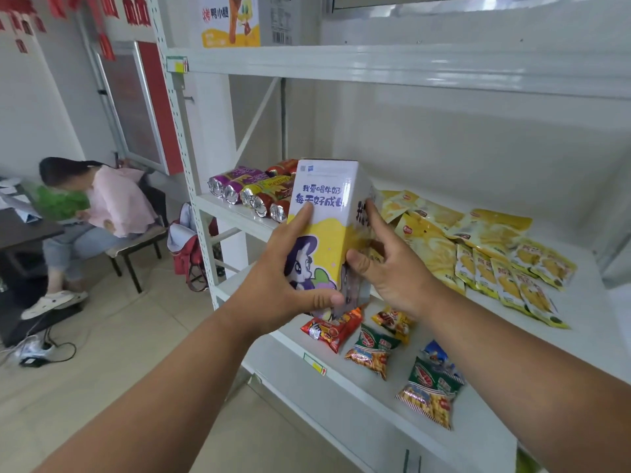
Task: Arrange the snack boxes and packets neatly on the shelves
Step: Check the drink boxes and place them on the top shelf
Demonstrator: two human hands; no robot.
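A tall white and yellow snack box (324,213) with a purple cartoon figure is held upright in front of the middle shelf (587,322). My left hand (283,278) grips its left face and bottom corner. My right hand (389,268) presses against its right side, thumb at the lower edge. Behind the box lie foil-ended roll packets (249,191) at the shelf's left end. Yellow chip bags (440,233) and small yellow packets (512,278) are spread to the right. On the lower shelf (358,390) lie red, green and blue snack packets (374,349).
A white carton (232,20) stands on the top shelf (375,63). At the left a seated person (102,213) leans over a dark table (24,227). A red bag (187,254) hangs by the shelf post. Cables lie on the tiled floor (44,356).
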